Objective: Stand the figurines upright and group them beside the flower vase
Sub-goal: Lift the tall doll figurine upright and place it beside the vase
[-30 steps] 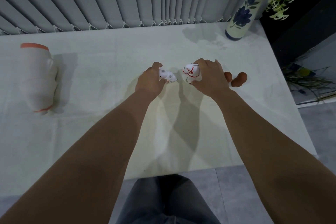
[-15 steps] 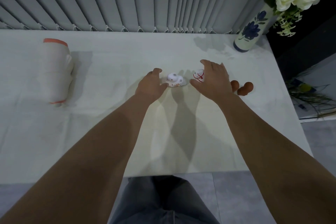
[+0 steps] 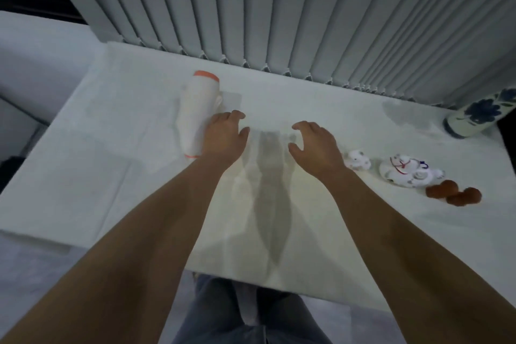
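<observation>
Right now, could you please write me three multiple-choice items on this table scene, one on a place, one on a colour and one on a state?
1. Where is the vase?
A. far right corner
B. near left corner
C. table centre

2. What colour is the cap of the big white figurine?
A. green
B. orange
C. black

3. What does the right hand hold?
A. a flower
B. a figurine
C. nothing

Answers: 1 A, it stands by the blinds at the right edge. 2 B, its far end is orange. 3 C, the fingers are spread and empty above the table.
</observation>
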A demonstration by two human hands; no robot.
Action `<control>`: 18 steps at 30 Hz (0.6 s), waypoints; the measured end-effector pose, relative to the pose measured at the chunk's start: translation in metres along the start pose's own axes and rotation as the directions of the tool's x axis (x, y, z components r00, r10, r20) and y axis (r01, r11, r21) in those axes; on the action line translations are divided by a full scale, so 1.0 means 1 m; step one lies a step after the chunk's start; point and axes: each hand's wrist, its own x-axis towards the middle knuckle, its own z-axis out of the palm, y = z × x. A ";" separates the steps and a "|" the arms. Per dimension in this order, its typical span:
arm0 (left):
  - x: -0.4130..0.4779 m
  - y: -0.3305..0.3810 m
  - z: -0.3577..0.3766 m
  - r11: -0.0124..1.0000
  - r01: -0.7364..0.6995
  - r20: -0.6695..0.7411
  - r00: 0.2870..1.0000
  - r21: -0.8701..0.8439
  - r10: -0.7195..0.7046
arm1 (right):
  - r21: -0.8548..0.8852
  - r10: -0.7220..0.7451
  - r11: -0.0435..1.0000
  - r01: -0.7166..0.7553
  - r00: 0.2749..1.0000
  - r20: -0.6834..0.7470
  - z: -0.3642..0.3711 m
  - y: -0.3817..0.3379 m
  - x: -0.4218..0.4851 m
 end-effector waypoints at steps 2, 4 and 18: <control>0.005 -0.030 -0.021 1.000 0.021 -0.063 0.998 0.023 -0.020 | 0.034 -0.006 0.999 0.003 0.997 0.081 0.013 -0.034 0.014; 0.011 -0.059 -0.039 0.998 0.034 -0.096 0.995 0.058 -0.028 | 0.041 -0.026 0.999 0.021 0.991 0.128 0.028 -0.065 0.026; 0.034 -0.166 -0.050 0.919 -0.291 0.289 0.934 0.264 0.212 | -0.093 -0.069 0.993 0.074 0.996 0.048 0.093 -0.150 0.055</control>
